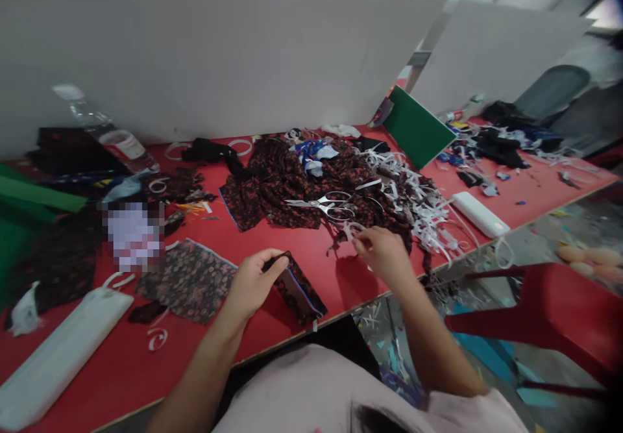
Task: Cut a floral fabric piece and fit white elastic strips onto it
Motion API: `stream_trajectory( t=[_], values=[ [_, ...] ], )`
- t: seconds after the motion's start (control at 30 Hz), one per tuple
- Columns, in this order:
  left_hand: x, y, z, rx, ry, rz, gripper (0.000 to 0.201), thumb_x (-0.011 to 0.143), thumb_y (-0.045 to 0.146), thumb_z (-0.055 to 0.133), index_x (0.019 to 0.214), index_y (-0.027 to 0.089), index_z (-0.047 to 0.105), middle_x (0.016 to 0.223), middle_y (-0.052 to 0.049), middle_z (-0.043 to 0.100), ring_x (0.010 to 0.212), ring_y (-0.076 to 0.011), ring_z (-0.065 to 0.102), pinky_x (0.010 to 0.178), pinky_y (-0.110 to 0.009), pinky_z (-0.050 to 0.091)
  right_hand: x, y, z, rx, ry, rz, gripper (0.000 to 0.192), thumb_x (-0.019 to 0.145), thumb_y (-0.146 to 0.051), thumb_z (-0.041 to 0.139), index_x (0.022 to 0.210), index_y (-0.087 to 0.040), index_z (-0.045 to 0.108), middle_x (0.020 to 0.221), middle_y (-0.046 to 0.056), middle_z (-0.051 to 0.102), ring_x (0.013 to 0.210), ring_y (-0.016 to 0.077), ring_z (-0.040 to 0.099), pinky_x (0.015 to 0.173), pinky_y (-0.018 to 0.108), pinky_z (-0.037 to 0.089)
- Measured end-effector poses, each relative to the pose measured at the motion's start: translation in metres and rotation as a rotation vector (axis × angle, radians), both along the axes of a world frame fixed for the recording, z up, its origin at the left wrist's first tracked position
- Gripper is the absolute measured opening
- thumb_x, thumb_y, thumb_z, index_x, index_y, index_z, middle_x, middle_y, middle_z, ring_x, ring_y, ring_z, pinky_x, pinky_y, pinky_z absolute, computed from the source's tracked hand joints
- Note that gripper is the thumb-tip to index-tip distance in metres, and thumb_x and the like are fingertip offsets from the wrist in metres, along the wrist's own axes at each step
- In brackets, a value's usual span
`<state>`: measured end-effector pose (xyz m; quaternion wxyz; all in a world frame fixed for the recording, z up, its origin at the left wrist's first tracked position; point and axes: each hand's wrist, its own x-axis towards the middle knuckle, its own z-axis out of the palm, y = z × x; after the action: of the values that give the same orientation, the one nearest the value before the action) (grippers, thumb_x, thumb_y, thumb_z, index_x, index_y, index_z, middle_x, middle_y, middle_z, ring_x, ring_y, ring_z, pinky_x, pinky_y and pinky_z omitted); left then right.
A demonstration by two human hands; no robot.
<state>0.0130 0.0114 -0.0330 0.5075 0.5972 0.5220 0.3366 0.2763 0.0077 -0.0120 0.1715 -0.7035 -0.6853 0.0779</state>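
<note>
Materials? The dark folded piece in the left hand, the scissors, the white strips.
Folded piece in left hand: thin floral printed fabric, matte, drapes limp. Scissors: bare metal, shiny glints. White strips: curling, likely elastic or paper tape; unclear.

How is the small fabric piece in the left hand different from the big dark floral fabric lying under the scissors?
The small fabric piece is a narrow folded strip pinched by the left hand; the big floral fabric lies loose and crumpled, untouched by either hand. The small piece shows a blue edge and sits near the table's front edge; the big one spreads mid-table under the scissors. Both are dark with reddish print.
</note>
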Motion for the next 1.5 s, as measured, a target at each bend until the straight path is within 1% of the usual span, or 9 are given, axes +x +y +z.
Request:
stream_trajectory(
  t=[0.17, 0.27, 0.37, 0.57, 0.77, 0.97, 1.2, 1.37, 1.5],
  values=[
    [0.004, -0.003, 0.019, 0.116, -0.088, -0.061, 0.022, 0.080, 0.034, 0.054, 0.088, 0.017, 0.066, 0.100, -0.007, 0.065, 0.098, -0.0194, 0.057, 0.084, -0.028, 0.042, 0.007, -0.006, 0.044, -0.120, 0.640, 0.165, 0.022, 0.082, -0.040, 0.054, 0.076, -0.018, 0.056, 0.066, -0.001, 0.055, 0.059, 0.0112, 0.047, 0.058, 0.023, 0.037],
    [0.007, -0.002, 0.028, 0.188, -0.118, -0.147, 0.019, 0.080, 0.030, 0.055, 0.082, 0.017, 0.068, 0.118, -0.010, 0.059, 0.115, -0.0214, 0.049, 0.095, -0.029, 0.036, -0.013, 0.002, 0.040, -0.315, 0.916, 0.432, 0.023, 0.082, -0.039, 0.056, 0.074, -0.017, 0.056, 0.070, -0.001, 0.054, 0.065, 0.0109, 0.048, 0.063, 0.023, 0.039],
    [0.005, 0.001, 0.029, 0.206, -0.144, -0.189, 0.018, 0.081, 0.028, 0.054, 0.085, 0.016, 0.067, 0.109, -0.009, 0.062, 0.104, -0.0192, 0.056, 0.089, -0.029, 0.040, -0.035, 0.013, 0.025, -0.442, 1.058, 0.617, 0.024, 0.082, -0.039, 0.057, 0.077, -0.016, 0.059, 0.074, 0.002, 0.057, 0.072, 0.0124, 0.052, 0.071, 0.026, 0.042],
    [-0.009, 0.011, 0.027, 0.344, 0.077, -0.163, 0.018, 0.081, 0.028, 0.051, 0.084, 0.018, 0.066, 0.095, -0.006, 0.064, 0.091, -0.0166, 0.058, 0.086, -0.029, 0.041, -0.058, 0.028, 0.019, -0.526, 1.225, 0.610, 0.025, 0.080, -0.034, 0.060, 0.098, -0.016, 0.059, 0.081, 0.004, 0.064, 0.070, 0.0133, 0.060, 0.071, 0.030, 0.047],
    [-0.013, 0.014, 0.024, 0.360, 0.072, -0.135, 0.021, 0.082, 0.031, 0.050, 0.080, 0.018, 0.066, 0.093, -0.005, 0.064, 0.091, -0.0163, 0.058, 0.086, -0.028, 0.042, -0.076, 0.033, 0.028, -0.350, 1.137, 0.429, 0.015, 0.077, -0.030, 0.062, 0.083, -0.016, 0.061, 0.061, -0.001, 0.062, 0.053, 0.0094, 0.057, 0.052, 0.021, 0.045],
    [-0.016, 0.015, 0.026, 0.359, 0.107, -0.143, 0.021, 0.082, 0.031, 0.050, 0.080, 0.019, 0.067, 0.093, -0.005, 0.065, 0.090, -0.0167, 0.059, 0.085, -0.028, 0.042, -0.079, 0.035, 0.028, -0.298, 1.114, 0.485, 0.012, 0.076, -0.025, 0.061, 0.083, -0.016, 0.059, 0.057, -0.003, 0.060, 0.051, 0.0097, 0.055, 0.054, 0.023, 0.045],
    [-0.013, 0.014, 0.026, 0.335, 0.108, -0.112, 0.022, 0.082, 0.032, 0.050, 0.082, 0.019, 0.068, 0.094, -0.006, 0.066, 0.089, -0.0173, 0.060, 0.083, -0.029, 0.045, -0.086, 0.036, 0.033, -0.258, 1.046, 0.554, 0.016, 0.078, -0.031, 0.060, 0.077, -0.017, 0.054, 0.074, 0.000, 0.054, 0.059, 0.0084, 0.049, 0.055, 0.022, 0.042],
    [-0.012, 0.009, 0.026, 0.347, 0.079, 0.084, 0.023, 0.081, 0.035, 0.052, 0.087, 0.019, 0.067, 0.113, -0.008, 0.064, 0.103, -0.0194, 0.058, 0.092, -0.031, 0.041, -0.074, 0.032, 0.042, -0.010, 0.868, 0.486, 0.017, 0.086, -0.034, 0.049, 0.080, -0.018, 0.050, 0.093, 0.005, 0.054, 0.057, 0.0069, 0.045, 0.053, 0.022, 0.039],
    [-0.007, 0.000, 0.031, 0.328, 0.186, 0.353, 0.029, 0.083, 0.040, 0.047, 0.096, 0.020, 0.065, 0.094, -0.004, 0.070, 0.087, -0.0183, 0.063, 0.078, -0.028, 0.046, -0.055, 0.018, 0.055, -0.074, 0.493, 0.485, 0.012, 0.085, -0.029, 0.049, 0.079, -0.020, 0.053, 0.070, 0.000, 0.055, 0.058, 0.0106, 0.045, 0.054, 0.022, 0.036]
  ],
)
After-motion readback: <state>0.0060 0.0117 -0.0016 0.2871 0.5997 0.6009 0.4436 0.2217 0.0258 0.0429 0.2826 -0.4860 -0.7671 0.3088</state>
